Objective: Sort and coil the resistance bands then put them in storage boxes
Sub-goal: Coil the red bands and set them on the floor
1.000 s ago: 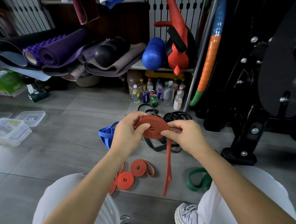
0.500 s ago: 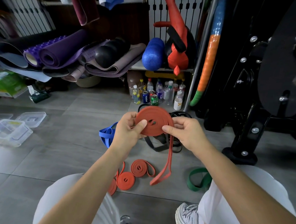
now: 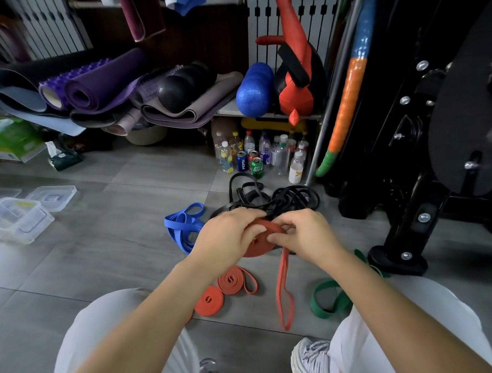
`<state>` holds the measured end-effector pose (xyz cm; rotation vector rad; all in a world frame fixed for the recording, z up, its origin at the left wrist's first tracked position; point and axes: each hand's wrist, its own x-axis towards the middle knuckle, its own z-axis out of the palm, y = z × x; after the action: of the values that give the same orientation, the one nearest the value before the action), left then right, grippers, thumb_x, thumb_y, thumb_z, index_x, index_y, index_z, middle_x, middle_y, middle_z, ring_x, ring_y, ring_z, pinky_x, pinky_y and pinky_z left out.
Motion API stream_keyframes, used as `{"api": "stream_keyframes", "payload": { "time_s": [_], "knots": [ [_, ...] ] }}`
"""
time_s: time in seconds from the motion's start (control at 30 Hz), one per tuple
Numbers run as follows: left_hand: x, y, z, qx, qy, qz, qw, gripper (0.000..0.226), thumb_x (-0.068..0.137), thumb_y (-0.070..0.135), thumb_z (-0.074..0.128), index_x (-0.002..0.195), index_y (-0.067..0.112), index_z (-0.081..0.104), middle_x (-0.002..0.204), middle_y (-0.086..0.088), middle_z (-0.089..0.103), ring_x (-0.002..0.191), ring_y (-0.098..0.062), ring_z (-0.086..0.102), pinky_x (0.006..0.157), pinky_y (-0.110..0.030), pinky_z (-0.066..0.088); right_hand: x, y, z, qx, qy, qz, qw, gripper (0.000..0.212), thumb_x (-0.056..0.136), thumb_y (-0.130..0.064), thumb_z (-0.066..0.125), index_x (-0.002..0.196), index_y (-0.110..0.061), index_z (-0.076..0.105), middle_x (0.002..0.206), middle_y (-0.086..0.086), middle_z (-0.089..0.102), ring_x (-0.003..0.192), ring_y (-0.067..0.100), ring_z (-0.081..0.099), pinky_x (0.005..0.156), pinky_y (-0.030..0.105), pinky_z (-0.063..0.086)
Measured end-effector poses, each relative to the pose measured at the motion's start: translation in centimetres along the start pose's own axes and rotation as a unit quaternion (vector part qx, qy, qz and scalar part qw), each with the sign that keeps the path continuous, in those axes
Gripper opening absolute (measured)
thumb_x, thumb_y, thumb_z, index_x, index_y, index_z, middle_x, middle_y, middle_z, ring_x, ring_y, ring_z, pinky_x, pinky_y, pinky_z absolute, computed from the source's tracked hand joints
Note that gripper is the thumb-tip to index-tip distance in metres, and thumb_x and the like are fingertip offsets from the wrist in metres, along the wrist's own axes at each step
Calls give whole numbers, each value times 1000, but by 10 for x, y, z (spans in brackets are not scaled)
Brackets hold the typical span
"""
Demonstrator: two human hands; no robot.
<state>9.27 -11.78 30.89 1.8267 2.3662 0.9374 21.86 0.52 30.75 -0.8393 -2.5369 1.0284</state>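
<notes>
Both hands hold a partly coiled red band [image 3: 257,246] above the floor. My left hand [image 3: 226,235] grips the coil from the left, and my right hand [image 3: 303,235] pinches it from the right. The band's loose tail [image 3: 284,296] hangs down to the tiles. Two coiled red bands [image 3: 209,300] [image 3: 232,280] lie on the floor below my hands. A blue band [image 3: 181,225] lies loose to the left, a tangle of black bands [image 3: 284,199] lies beyond my hands, and a green band [image 3: 328,300] lies by my right leg. Clear storage boxes [image 3: 15,220] stand at far left.
A box lid [image 3: 52,193] lies by the boxes. Bottles and cans [image 3: 258,155] stand under a shelf. Rolled mats [image 3: 101,90] and a blue foam roller [image 3: 254,89] fill the back. A black machine base [image 3: 401,251] stands at right. My shoe [image 3: 312,361] is at bottom right.
The coil has been lowered and tipped flatter. Both hands have closed further over it, and the hanging tail now reaches lower toward the floor.
</notes>
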Motion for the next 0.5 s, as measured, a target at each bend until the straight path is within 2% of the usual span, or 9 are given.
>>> {"api": "stream_keyframes", "payload": {
  "time_s": [0.07,0.2,0.33,0.4,0.5],
  "knots": [
    [0,-3,1,-1,-35,-21,999,30,92,34,55,119,23,62,110,5,68,101,-15,61,84,-31,48,1,1,0,-5,-6,-6,1000,12,72,-23,77,83,-26,73,63,-10,66,60,5,62,67,33,56],
    [0,-4,1,25,-96,-41,994,19,88,33,59,104,24,64,93,7,68,90,-17,61,76,-37,49,0,3,2,-59,-24,-28,998,13,72,-28,77,85,-28,73,69,-8,68,64,7,59,68,32,52],
    [1,-3,-2,-55,-26,-60,996,16,86,27,63,102,23,67,87,11,68,84,-13,63,76,-34,51,0,0,-1,56,0,-16,998,14,73,-21,79,81,-30,72,64,-13,68,58,0,63,65,30,55],
    [2,-2,-3,-97,5,-76,992,16,86,25,64,102,23,68,86,15,66,84,-10,63,77,-31,51,2,-1,-4,118,16,-13,993,17,73,-18,79,81,-31,72,71,-8,71,66,7,68,71,33,56],
    [4,-1,-5,-192,37,-116,974,14,86,17,64,98,23,68,91,9,69,88,-13,65,82,-33,53,2,-4,-5,159,17,-9,987,18,73,-16,79,83,-28,71,80,0,74,76,16,71,77,41,57]
  ]
}}
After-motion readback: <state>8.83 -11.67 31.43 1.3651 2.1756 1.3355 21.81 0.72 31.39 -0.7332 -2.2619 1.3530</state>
